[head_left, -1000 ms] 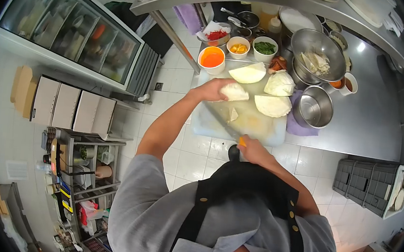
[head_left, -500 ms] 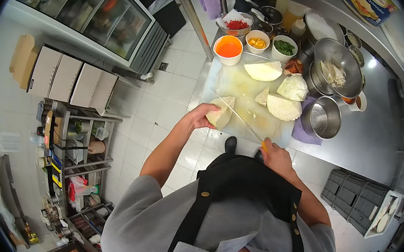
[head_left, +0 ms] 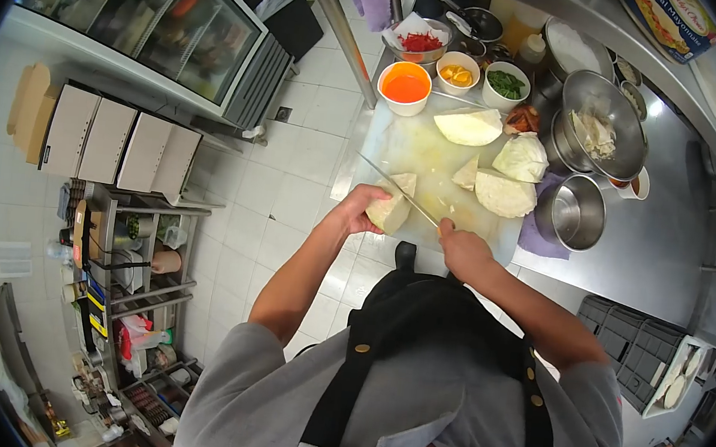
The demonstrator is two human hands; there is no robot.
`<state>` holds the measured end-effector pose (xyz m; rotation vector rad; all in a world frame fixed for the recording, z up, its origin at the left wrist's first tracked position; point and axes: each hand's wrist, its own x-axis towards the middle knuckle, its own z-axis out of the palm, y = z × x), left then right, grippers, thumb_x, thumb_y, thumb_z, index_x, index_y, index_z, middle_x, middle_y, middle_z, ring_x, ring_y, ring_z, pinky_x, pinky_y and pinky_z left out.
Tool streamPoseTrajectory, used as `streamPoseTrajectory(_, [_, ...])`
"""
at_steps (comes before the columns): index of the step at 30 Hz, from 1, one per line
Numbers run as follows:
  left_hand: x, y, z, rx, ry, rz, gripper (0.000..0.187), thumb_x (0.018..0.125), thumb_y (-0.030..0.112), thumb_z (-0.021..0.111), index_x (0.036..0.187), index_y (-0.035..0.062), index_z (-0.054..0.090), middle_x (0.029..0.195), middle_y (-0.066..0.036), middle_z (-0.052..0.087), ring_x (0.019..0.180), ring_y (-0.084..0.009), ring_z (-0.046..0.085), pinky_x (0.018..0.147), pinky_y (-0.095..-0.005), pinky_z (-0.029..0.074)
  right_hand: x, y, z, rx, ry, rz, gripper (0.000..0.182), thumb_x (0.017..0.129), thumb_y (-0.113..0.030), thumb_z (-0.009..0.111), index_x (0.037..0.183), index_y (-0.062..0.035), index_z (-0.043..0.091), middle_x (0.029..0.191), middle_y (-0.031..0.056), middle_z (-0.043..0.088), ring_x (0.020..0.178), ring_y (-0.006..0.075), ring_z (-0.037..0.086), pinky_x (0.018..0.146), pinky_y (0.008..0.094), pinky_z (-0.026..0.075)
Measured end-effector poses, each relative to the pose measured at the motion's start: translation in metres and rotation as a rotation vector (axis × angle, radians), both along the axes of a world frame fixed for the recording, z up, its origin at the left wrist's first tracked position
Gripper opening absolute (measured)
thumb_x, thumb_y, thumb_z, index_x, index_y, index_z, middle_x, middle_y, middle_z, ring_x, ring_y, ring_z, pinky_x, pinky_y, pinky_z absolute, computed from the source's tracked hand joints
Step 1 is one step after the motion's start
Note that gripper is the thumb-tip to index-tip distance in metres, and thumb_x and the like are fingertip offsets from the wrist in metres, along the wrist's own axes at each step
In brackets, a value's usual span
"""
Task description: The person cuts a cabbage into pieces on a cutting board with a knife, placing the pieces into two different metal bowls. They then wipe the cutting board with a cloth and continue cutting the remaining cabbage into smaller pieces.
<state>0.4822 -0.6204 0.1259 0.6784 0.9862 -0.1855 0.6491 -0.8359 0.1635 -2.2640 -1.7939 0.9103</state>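
My left hand [head_left: 359, 208] grips a pale cabbage piece [head_left: 391, 209] at the near left of the white cutting board [head_left: 383, 140]. In my right hand [head_left: 464, 251] is the handle of a long knife [head_left: 412, 201], whose blade lies across the top of that piece and points to the far left. On the board's right side are a cabbage wedge [head_left: 506, 194], a rounder cabbage chunk [head_left: 521, 158] and a small wedge [head_left: 466, 174]. Another large wedge [head_left: 468, 125] rests near the board's far edge.
Behind the board stand an orange-filled tub [head_left: 405, 88], a yellow-filled tub [head_left: 458, 74] and a tub of greens [head_left: 505, 86]. To the right are a metal bowl [head_left: 604, 125] and an empty steel pot [head_left: 571, 212]. A metal shelf post [head_left: 341, 38] rises at the left corner.
My right hand and the knife have moved left and forward, so the blade reaches farther past the cabbage piece. My left hand still holds the piece.
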Motion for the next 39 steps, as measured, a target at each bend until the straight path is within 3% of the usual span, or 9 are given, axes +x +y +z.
streamPoseTrajectory(8, [0.006,0.0,-0.001,0.063,0.024,-0.044,0.049,0.078,0.03,0.062,0.121,0.0072,0.057,0.106,-0.014,0.065,0.091,-0.0306,0.063,0.071,-0.045,0.053,-0.004,0.025,-0.051,0.158,0.002,-0.049,0.015,0.091,-0.007,0.045,0.103,0.0021,0.046,0.081,0.0265,0.068,0.077,0.0424,0.068,0.066,0.0506,0.054])
streamPoseTrajectory(14, [-0.006,-0.002,0.004,0.14,-0.007,-0.06,0.044,0.078,0.03,0.063,0.116,0.007,0.059,0.104,-0.014,0.065,0.089,-0.0311,0.064,0.071,-0.0455,0.052,0.002,0.022,-0.039,0.14,0.023,-0.071,0.023,0.093,-0.012,0.048,0.112,0.0014,0.048,0.09,0.029,0.067,0.086,0.0434,0.067,0.075,0.0519,0.052])
streamPoseTrajectory(20, [-0.093,-0.003,-0.02,0.045,-0.417,0.186,0.064,0.077,0.017,0.065,0.138,0.0037,0.049,0.126,-0.017,0.062,0.111,-0.0312,0.064,0.097,-0.047,0.051,0.011,-0.028,-0.016,0.048,0.287,-0.245,0.038,0.094,-0.027,0.06,0.116,0.0006,0.048,0.096,0.0321,0.064,0.087,0.0463,0.064,0.074,0.0498,0.051])
streamPoseTrajectory(23, [-0.098,0.0,0.01,0.134,-0.557,0.205,0.07,0.072,0.009,0.066,0.139,0.0028,0.047,0.127,-0.016,0.062,0.111,-0.0312,0.064,0.097,-0.0433,0.052,-0.025,-0.001,-0.037,0.005,0.547,-0.207,0.038,0.095,-0.026,0.06,0.116,0.0023,0.048,0.083,0.0256,0.064,0.064,0.036,0.064,0.058,0.0449,0.05])
streamPoseTrajectory(25, [-0.073,0.003,0.056,0.347,-0.57,0.107,0.071,0.072,0.009,0.067,0.14,0.0033,0.046,0.127,-0.015,0.061,0.114,-0.0303,0.062,0.098,-0.0421,0.05,-0.042,0.013,-0.042,-0.096,0.752,-0.289,0.036,0.095,-0.024,0.059,0.115,0.0035,0.048,0.069,0.0167,0.059,0.041,0.0226,0.055,0.039,0.0384,0.044])
streamPoseTrajectory(29, [0.018,-0.012,0.134,1.108,-0.49,-0.255,0.073,0.073,0.015,0.071,0.14,0.0063,0.044,0.128,-0.016,0.059,0.119,-0.0299,0.058,0.1,-0.0386,0.047,0.005,-0.017,-0.044,-0.022,0.687,-0.458,0.034,0.096,-0.025,0.058,0.113,0.0022,0.047,0.065,0.015,0.057,0.042,0.0229,0.055,0.04,0.0381,0.045])
streamPoseTrajectory(32, [0.112,-0.027,0.116,1.683,-0.434,-0.572,0.073,0.077,0.018,0.071,0.144,0.0125,0.04,0.136,-0.019,0.053,0.125,-0.031,0.053,0.105,-0.0383,0.042,0.035,-0.047,-0.018,-0.062,0.569,-0.441,0.032,0.096,-0.024,0.058,0.113,0.0007,0.047,0.066,0.0152,0.057,0.041,0.021,0.054,0.038,0.0365,0.044])
streamPoseTrajectory(36, [0.221,-0.058,0.08,2.12,-0.045,-0.96,0.078,0.076,0.022,0.068,0.148,0.0183,0.037,0.133,-0.022,0.05,0.119,-0.0407,0.051,0.098,-0.0562,0.042,0.018,-0.074,-0.04,0.262,0.301,-0.215,0.038,0.092,-0.03,0.063,0.115,-0.0016,0.051,0.08,0.0262,0.065,0.072,0.0427,0.065,0.066,0.0499,0.051])
streamPoseTrajectory(39, [0.263,-0.055,0.031,2.134,0.039,-1.018,0.084,0.075,0.021,0.07,0.151,0.0221,0.033,0.139,-0.021,0.044,0.125,-0.041,0.045,0.098,-0.0609,0.039,0.004,-0.088,-0.016,0.131,0.35,-0.303,0.038,0.089,-0.031,0.066,0.111,-0.0032,0.055,0.088,0.0287,0.066,0.085,0.0493,0.062,0.076,0.053,0.05])
